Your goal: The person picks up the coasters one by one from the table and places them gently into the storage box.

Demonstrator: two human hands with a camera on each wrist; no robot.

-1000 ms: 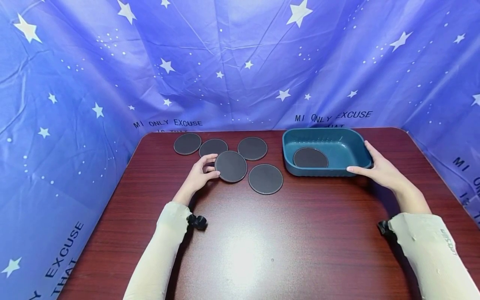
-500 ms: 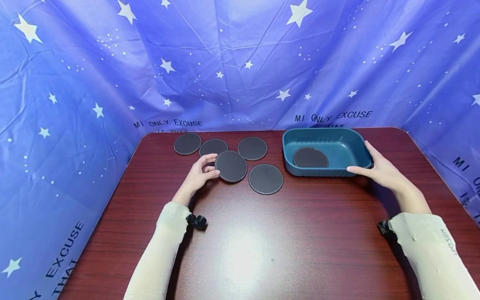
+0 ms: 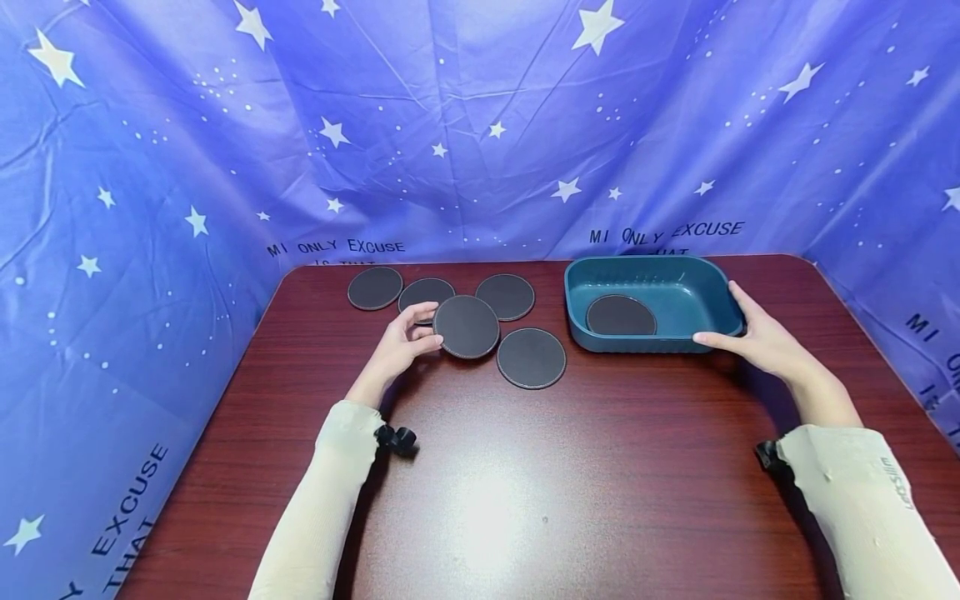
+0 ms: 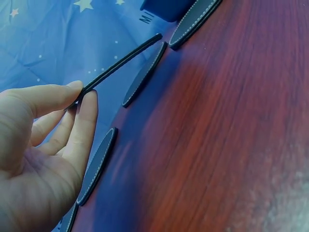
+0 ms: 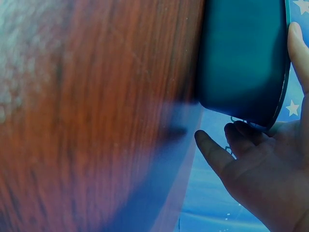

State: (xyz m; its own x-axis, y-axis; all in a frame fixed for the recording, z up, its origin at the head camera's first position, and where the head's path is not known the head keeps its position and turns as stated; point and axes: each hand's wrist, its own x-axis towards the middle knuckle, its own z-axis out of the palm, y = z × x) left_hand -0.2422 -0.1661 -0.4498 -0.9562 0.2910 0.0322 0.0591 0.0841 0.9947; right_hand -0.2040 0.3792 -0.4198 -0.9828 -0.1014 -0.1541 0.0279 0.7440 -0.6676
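Observation:
Between the thumb and fingers of my left hand (image 3: 393, 348) the edge of a round black coaster (image 3: 466, 327) with pale stitching is pinched. In the left wrist view that held coaster (image 4: 118, 63) is tilted and clear of the table. Near it three coasters lie flat at the back: one at far left (image 3: 375, 288), one partly covered (image 3: 426, 297) and one further right (image 3: 506, 297). Another coaster (image 3: 531, 358) lies closer to the front. My right hand (image 3: 765, 333) grips the right end of a teal rectangular tub (image 3: 630, 342), thumb at the front rim. Inside the tub rests one coaster (image 3: 621, 317).
Beneath everything is a dark red wood-grain table (image 3: 600, 483) with rounded back corners. A blue star-patterned curtain (image 3: 450, 125) hangs close behind its back edge and along both sides.
My left hand has lifted the pinched coaster slightly, moving it a little up and to the right. The right hand, the tub and the other coasters have stayed in place.

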